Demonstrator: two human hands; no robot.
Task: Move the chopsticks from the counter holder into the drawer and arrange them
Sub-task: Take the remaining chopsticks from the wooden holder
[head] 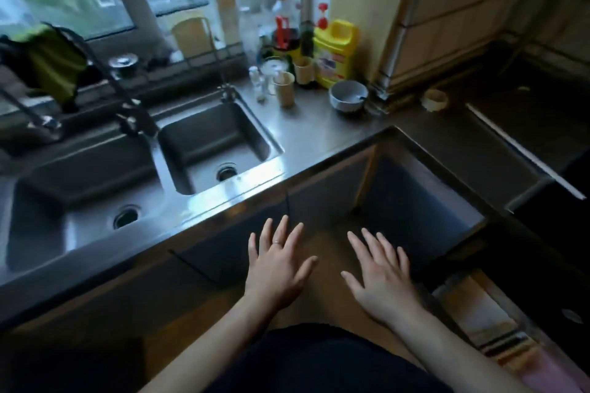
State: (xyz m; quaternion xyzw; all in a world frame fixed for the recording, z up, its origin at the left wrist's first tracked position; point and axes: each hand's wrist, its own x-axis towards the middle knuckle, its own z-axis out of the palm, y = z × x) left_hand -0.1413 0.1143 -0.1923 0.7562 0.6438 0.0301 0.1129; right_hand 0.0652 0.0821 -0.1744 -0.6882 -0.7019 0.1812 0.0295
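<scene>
Both hands are out flat, fingers spread, holding nothing: left hand (277, 268) with a ring, right hand (381, 274) just beside it, both hovering below the steel table (319, 134) edge in front of the cabinet fronts. No chopsticks in either, and I can't clearly make any out. The likeliest holder is the tan cylindrical cup (284, 88) standing well back on the table among the bottles, with a second one (303, 69) behind it. The drawer (479, 316) seems to be the open tray at lower right, showing something pale and striped, blurred. Risks, as I judge them: reaching into that crowded cluster could topple the small glass jar (260, 86) or nudge the ceramic bowl (348, 96). Smooth sticks could slip onto slick metal or into the double sink (220, 143). The yellow plastic jug (335, 53) crowds the reach too.
</scene>
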